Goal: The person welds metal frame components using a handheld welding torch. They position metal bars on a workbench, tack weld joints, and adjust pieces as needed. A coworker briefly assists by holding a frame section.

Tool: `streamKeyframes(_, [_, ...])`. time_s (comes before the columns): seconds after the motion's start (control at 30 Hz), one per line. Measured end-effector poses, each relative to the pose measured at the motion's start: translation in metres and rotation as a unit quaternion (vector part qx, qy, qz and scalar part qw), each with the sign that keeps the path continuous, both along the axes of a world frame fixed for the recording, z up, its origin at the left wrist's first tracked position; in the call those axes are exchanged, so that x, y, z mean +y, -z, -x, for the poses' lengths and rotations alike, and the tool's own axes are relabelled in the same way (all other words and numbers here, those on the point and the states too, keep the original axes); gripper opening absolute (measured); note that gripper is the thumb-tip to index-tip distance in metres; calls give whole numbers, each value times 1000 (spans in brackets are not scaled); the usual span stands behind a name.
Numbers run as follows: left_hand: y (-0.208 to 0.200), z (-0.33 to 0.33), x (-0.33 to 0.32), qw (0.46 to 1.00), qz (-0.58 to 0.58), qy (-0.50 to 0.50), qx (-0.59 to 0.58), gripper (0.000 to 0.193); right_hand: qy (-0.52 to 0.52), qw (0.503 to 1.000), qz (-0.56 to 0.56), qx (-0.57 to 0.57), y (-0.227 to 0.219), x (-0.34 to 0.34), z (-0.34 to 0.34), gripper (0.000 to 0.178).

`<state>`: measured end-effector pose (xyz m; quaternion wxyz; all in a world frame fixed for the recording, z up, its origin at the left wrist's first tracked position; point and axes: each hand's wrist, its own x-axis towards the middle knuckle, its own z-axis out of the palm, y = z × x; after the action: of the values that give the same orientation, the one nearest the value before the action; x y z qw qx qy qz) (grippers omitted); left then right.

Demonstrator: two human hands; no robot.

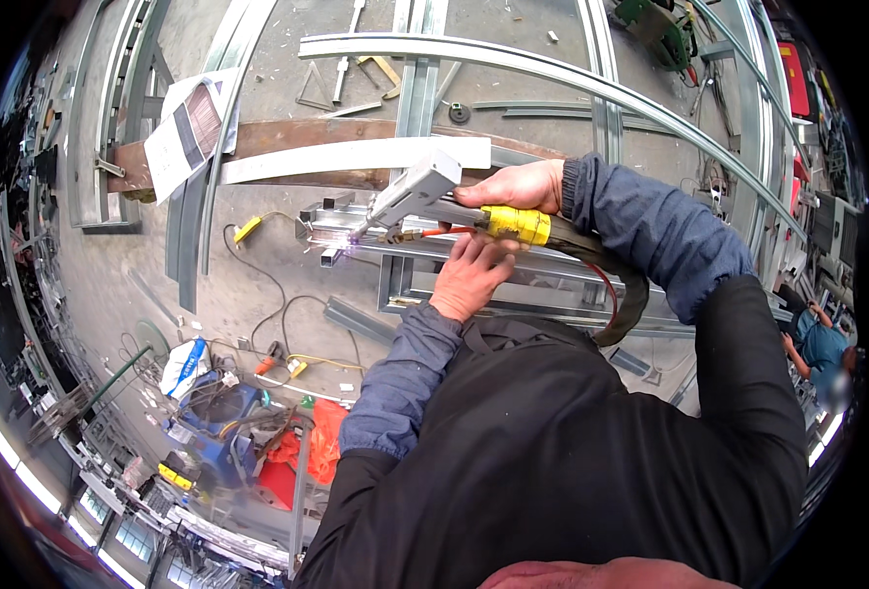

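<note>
My right hand (518,187) is wrapped round a grey hand-held welding gun (420,191) with yellow tape (518,225) on its grip. The gun's nozzle slants down to the left, and a bright violet-white glow with sparks shows at the ends of the steel tubes (328,257). My left hand (469,277) lies just below the grip, fingers stretched over the metal frame (552,270); the gun partly hides the fingertips. A thick dark sleeved hose (626,304) curves from the gun under my right forearm, with a thin red line beside it.
A pale metal strip (356,159) lies along a rusty beam (258,134), near a printed sheet (191,133). Long steel rails (513,57) cross ahead. Cables, a blue machine (223,422) and orange cloth (326,437) are at lower left. Another person (819,339) is at far right.
</note>
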<state>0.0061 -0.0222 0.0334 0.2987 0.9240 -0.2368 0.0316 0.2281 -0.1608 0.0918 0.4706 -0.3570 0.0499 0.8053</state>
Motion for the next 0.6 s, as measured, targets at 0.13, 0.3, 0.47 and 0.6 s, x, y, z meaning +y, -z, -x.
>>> streamKeyframes(0.13, [-1, 1, -1, 1000, 4, -12, -7, 28, 44, 999, 16, -13, 9, -4, 5, 56])
streamKeyframes(0.3, [1, 0, 0, 1000, -15, 0, -7, 29, 27, 998, 44, -37, 19, -7, 6, 57])
streamKeyframes(0.47, [4, 1, 0, 1000, -12, -7, -6, 28, 0, 1000, 2, -10, 12, -8, 3, 59])
streamKeyframes(0.6, [5, 2, 2, 1000, -15, -6, 2, 28, -18, 1000, -15, -3, 6, -9, 2, 60])
